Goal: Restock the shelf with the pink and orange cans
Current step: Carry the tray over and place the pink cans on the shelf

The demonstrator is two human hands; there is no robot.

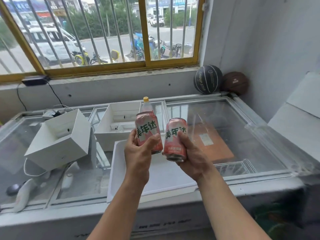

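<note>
Two pink cans with green lettering are held up in front of me, above a white tray [119, 170] on a glass-topped chest freezer [251, 139]. My left hand [138, 153] grips the left pink can [148, 129], which stands nearly upright. My right hand [192, 156] grips the right pink can [176, 135], tilted with its base toward me. The cans sit close side by side, nearly touching. No shelf and no orange can is visible.
On the freezer lid stand two open white boxes [58, 135] [119, 123], a clear bottle with a yellow cap [146, 104] behind the cans, and two basketballs [208, 78] in the far right corner. A barred window runs along the back wall. A black mouse [13, 188] lies at left.
</note>
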